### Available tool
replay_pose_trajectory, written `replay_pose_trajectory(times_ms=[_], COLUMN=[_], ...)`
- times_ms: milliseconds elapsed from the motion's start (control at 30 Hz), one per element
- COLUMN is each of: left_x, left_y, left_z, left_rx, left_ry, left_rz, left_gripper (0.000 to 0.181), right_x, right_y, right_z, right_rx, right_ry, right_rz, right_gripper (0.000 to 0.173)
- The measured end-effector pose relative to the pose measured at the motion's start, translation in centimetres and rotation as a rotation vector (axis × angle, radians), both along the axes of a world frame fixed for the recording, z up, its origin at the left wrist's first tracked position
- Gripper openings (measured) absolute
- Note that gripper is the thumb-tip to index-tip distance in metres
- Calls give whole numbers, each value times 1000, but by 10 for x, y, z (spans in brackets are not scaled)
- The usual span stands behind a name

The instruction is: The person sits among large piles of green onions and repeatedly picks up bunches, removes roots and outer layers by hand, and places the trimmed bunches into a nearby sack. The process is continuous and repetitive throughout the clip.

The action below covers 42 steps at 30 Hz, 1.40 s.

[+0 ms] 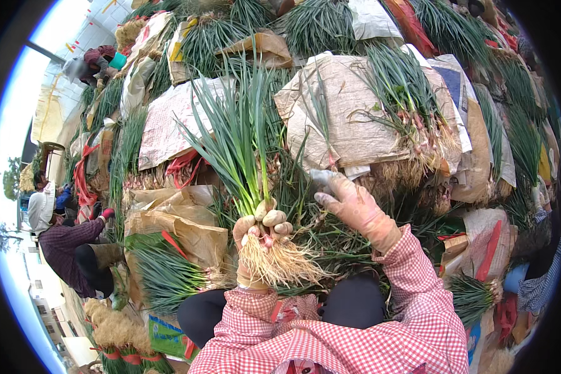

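Observation:
My left hand, in a pale glove, is closed around a bunch of green onions. Their leaves fan up and away from me, and the pale roots hang below my fingers. To the right, my gloved right hand is apart from the bunch, its discoloured fingertips spread with nothing visible between them. Just beyond those fingertips a single thin onion stalk lies on a woven sack. On the same sack, farther right, rests a loose pile of reddish-based onions.
Loose leaves litter the ground before my knees. Left of me lies a smaller onion bunch beside a brown sack. Red ties hang among the stacked rows. A person in a plaid shirt crouches at left; another person works farther back.

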<state>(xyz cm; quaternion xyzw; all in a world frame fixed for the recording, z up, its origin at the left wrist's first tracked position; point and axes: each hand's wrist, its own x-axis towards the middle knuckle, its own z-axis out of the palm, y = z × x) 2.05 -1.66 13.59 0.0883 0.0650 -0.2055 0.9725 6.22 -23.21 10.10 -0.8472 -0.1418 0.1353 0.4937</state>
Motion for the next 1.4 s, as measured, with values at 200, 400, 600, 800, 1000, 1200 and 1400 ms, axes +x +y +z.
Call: replay_pose_trajectory(times_ms=[200,400,600,800,1000,1200,1400], left_x=[-24,-7,-1,7,-4,-19,-26], left_y=[2,9,7,-27,-21,-18,-39], left_z=[-136,-70,-67,-129,-118,-153,-141], left_rx=[221,-151,66,88,443,571,822], left_ry=[92,25,72,277,293,271,335], left_rz=[-77,-94,120,-22,-137,-270,-209], left_gripper=[24,22,56,46,31,28,15], right_x=[-13,-76,11,74,-62,-16,-25], right_y=[20,-32,-3,-14,27,9,63], right_z=[-43,-99,-82,-141,-112,-109,-141], right_rx=[565,-245,-354,-347,36,282,497], right_ry=[657,466,-88,149,-22,535,651], right_rz=[161,9,-336,-609,-205,-455,-683], right_gripper=[42,27,51,31,16,41,25])
